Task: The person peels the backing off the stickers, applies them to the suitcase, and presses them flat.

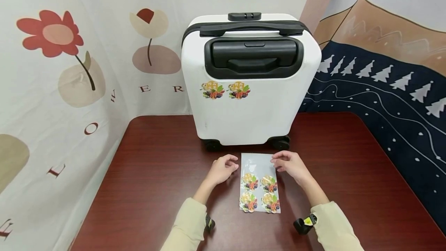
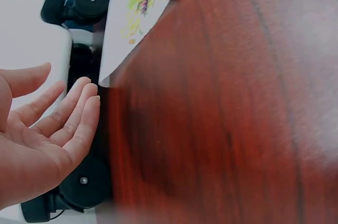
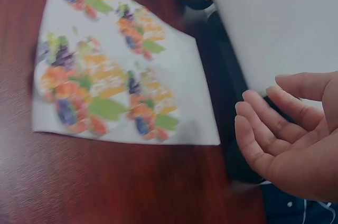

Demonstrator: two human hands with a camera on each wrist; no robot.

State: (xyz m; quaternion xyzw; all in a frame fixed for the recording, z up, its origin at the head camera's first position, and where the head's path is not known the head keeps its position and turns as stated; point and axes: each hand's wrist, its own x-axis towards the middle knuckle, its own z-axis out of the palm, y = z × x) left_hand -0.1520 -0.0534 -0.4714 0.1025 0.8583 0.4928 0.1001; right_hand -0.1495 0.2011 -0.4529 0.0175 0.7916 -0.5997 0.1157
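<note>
A white sticker sheet [image 1: 256, 162] lies on the table in front of the suitcase, its lower half bearing several round fruit stickers [image 1: 250, 181]. My left hand [image 1: 223, 169] hovers by the sheet's upper left edge, its fingers loosely bent and holding nothing. By the upper right corner is my right hand [image 1: 290, 164]; the right wrist view shows a gap between its relaxed fingers [image 3: 259, 129] and the sheet. A white suitcase [image 1: 244, 115] stands upright behind the sheet. Two matching fruit stickers [image 1: 238, 90] sit side by side on it, below the black handle recess [image 1: 254, 58].
The suitcase stands on black wheels [image 1: 280, 143] near the back of the dark red wooden table [image 1: 160, 173]. Behind hang a pale flower-printed cloth [image 1: 115, 22] and a dark blue tree-printed cloth [image 1: 376, 92]. A small black device [image 1: 303, 226] is strapped at the right wrist.
</note>
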